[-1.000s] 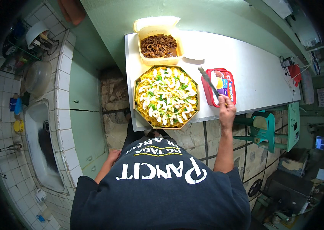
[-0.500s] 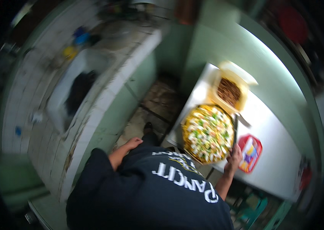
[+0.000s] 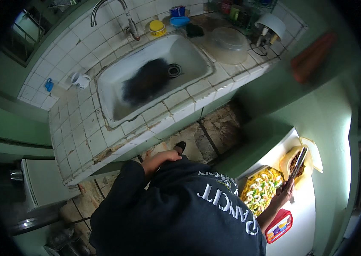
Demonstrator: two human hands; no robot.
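Note:
My right hand (image 3: 283, 196) is closed around long metal tongs (image 3: 298, 164), which reach over a yellow container (image 3: 289, 158) of brown, crumbly food. Beside it lies a tray of yellow noodles (image 3: 260, 187) topped with egg slices, shrimp and chopped greens. Close to my right wrist sits a red-rimmed plastic tub or lid (image 3: 279, 226) with a colourful label. My left hand (image 3: 170, 156) hangs low in front of my leg, its fingers loosely curled, with nothing seen in them.
A white table (image 3: 300, 213) bears the food at right. Ahead is a tiled counter (image 3: 103, 132) with a white sink (image 3: 176, 91), a faucet (image 3: 131, 27), a white mug (image 3: 80, 80) and a clear plastic cover (image 3: 227, 45). A white appliance (image 3: 50, 183) stands at left.
My view has swung left toward the sink, so the table now sits lower right. The tongs in my right hand have moved from beside the noodle tray to over the yellow container.

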